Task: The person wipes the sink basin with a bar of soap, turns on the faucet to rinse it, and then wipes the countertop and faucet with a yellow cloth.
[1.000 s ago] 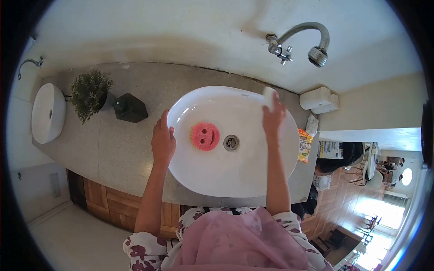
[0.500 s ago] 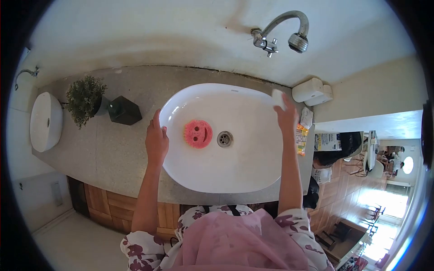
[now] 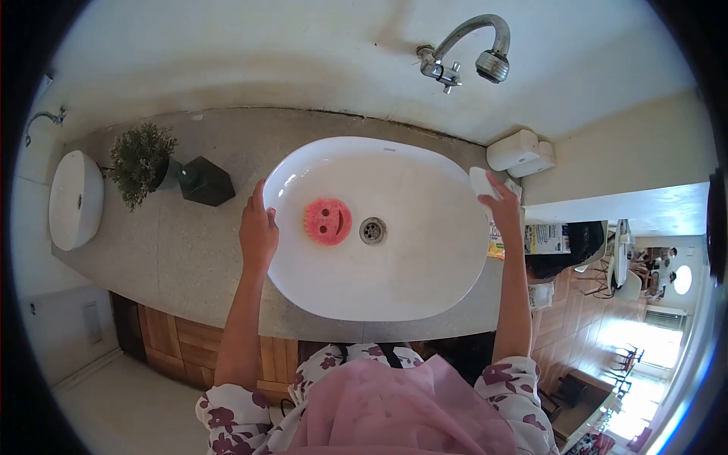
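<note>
A white oval washbasin (image 3: 379, 299) stands on the grey counter. My left hand (image 3: 259, 231) is at its left rim, fingers closed along the edge and thumb towards the bowl. A pink round smiley-face sponge (image 3: 338, 233) lies inside the bowl, left of the metal drain (image 3: 372, 230). My right hand (image 3: 504, 206) is at the basin's upper right edge, holding a small white block (image 3: 479, 183) between thumb and fingers. The block's exact kind cannot be made out.
A chrome tap (image 3: 493, 64) juts from the wall above. White paper rolls (image 3: 513, 150) and a yellow packet (image 3: 496, 247) are at the right. A dark green dispenser (image 3: 208, 182) and potted plant (image 3: 142, 163) stand left, near a second basin (image 3: 76, 201).
My right hand has moved right and slightly down with the white block, out to the basin's edge. My left hand stays at the left rim. The pink sponge stays in the bowl.
</note>
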`<state>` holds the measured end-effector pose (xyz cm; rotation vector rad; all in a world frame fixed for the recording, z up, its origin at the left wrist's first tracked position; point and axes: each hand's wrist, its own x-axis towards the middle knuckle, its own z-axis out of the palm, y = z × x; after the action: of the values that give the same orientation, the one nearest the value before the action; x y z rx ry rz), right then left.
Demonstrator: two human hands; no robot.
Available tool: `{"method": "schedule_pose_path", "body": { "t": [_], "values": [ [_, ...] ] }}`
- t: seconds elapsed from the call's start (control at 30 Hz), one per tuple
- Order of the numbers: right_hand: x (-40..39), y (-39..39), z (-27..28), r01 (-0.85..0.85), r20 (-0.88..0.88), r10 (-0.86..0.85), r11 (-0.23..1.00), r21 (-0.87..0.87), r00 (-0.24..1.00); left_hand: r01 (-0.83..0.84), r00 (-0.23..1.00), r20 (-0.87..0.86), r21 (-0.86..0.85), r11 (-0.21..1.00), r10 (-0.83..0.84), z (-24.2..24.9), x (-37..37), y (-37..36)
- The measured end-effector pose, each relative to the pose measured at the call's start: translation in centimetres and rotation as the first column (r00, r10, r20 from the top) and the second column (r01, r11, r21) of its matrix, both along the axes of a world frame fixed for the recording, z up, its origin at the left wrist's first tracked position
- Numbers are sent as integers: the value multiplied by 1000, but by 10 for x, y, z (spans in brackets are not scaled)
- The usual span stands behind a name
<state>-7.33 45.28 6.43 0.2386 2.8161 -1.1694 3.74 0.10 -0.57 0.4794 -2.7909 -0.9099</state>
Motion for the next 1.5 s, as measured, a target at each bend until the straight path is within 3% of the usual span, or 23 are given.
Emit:
{"method": "schedule_pose_path", "body": {
  "t": [0.03,0.07,0.1,0.13,0.2,0.23,0.3,0.43,0.5,0.63,0.77,0.87,0.93,0.97,1.03,1.07,1.13,1.23,1.43,1.5],
  "values": [
    [7,-3,-7,-2,-1,2,1000,2,1000,-2,1000,-1,2,1000,2,2,-1,0],
    [20,-4,-20,-124,-154,167,959,253,974,-5,1000,13,3,1000,5,4,-1,0],
    [33,-8,-28,-193,-252,355,844,501,900,-7,1000,30,5,1000,7,4,0,1],
    [43,-28,-26,-196,-247,358,841,505,901,-9,999,33,9,1000,9,2,1,2],
    [57,-80,-18,-194,-73,270,830,523,960,-13,1000,-7,-6,1000,13,-2,1,0],
    [52,-91,-24,-198,-74,276,828,524,958,-19,1000,-9,-5,1000,19,0,0,0],
    [30,-108,-39,-142,-311,346,838,527,885,-13,999,30,24,1000,12,4,0,1],
    [16,-131,-57,-130,-305,351,816,563,885,-18,999,50,48,999,16,6,-1,1],
    [41,-127,-91,-169,-213,401,729,663,891,-11,1000,7,48,999,11,4,0,0],
    [54,-129,-83,-269,-36,356,764,587,934,-12,1000,22,27,1000,12,5,0,1],
    [31,-137,-76,-157,-213,319,822,547,923,-21,999,35,38,999,19,6,-1,0],
    [58,-131,-77,-221,-105,327,809,544,939,-15,999,39,40,999,14,7,1,2],
    [99,-122,-81,-322,70,359,712,625,931,-16,999,32,45,999,14,5,-1,0],
    [112,-122,-74,-322,68,362,708,628,930,-10,1000,21,35,999,9,2,-1,0],
    [133,-124,-55,-403,315,268,747,529,911,-2,1000,16,27,1000,1,1,1,-1],
    [131,-124,-62,-398,315,262,749,530,912,-1,1000,27,32,1000,0,2,1,-1],
    [113,-128,-79,-278,56,313,734,619,948,4,999,34,37,999,-5,4,0,0],
    [84,-140,-72,-299,118,282,782,547,952,-12,999,36,46,999,11,5,2,1],
    [158,-127,-59,-456,280,361,680,575,890,-9,999,41,61,998,7,5,2,0],
    [148,-134,-62,-439,288,332,710,551,898,-3,1000,10,38,999,3,2,1,0]
  ]
}}
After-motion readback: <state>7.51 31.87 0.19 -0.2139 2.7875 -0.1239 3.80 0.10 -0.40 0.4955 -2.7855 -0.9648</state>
